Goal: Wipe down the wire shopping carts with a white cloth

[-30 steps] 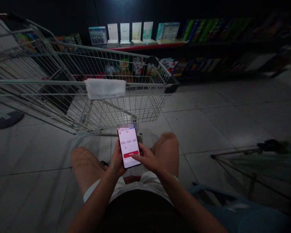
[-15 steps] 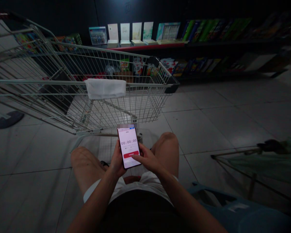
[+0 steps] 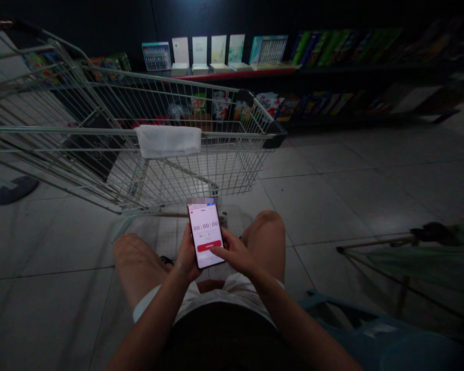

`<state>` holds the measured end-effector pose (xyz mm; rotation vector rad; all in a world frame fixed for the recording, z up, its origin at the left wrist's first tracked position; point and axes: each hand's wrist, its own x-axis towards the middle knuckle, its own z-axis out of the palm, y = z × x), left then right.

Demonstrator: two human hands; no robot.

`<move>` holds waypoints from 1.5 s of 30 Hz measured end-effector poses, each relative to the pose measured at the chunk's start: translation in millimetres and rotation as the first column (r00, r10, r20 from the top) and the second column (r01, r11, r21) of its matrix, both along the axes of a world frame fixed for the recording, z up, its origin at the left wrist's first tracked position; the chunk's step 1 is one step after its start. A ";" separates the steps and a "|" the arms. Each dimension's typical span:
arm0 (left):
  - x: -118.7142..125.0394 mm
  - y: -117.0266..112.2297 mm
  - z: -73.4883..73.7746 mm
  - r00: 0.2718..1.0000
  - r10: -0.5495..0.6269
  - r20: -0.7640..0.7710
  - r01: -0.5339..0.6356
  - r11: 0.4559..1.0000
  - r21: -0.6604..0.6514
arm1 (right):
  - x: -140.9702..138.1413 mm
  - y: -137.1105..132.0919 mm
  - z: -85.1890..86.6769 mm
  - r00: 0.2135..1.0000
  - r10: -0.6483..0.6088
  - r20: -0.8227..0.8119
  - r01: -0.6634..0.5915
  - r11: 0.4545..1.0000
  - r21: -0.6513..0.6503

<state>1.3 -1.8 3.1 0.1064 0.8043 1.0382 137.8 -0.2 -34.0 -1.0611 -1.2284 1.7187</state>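
Observation:
A smartphone (image 3: pixel 206 234) is held upright between my hands, above my lap. Its lit screen reads 00:00:00 over a red button. My left hand (image 3: pixel 187 256) is wrapped round the phone's left edge. On the other side, my right hand (image 3: pixel 235 252) grips the right edge, its thumb lying over the screen by the red button. Fingers behind the phone are hidden. Just beyond the phone stands a metal shopping cart (image 3: pixel 232 162), with a folded white cloth (image 3: pixel 169 141) draped over its near top rail.
Dark shelves (image 3: pixel 332 72) with books and packaged goods line the back. A black round base (image 3: pixel 16 190) stands at left. To the right are a folding frame with green fabric (image 3: pixel 417 263) and a blue plastic stool or chair (image 3: pixel 375 335). The floor is tiled.
My hands and the phone have stayed in place. A small red mark now shows at the screen's upper left; the rest looks the same.

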 end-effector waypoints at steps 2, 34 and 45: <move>0.4 0.0 1.4 1.000 0.001 -0.012 -0.001 1.000 -0.004 | 0.0 -0.1 1.7 1.000 0.005 -0.005 -0.005 1.000 -0.010; 29.0 12.9 -23.1 0.974 -0.212 -0.078 0.221 0.966 0.137 | 20.2 -16.2 16.0 0.782 -0.348 0.518 0.178 0.920 0.349; 80.5 9.6 -18.7 0.747 -0.609 -0.265 0.664 0.688 0.291 | 162.5 -71.0 -22.9 0.210 -0.707 0.675 0.591 0.642 0.489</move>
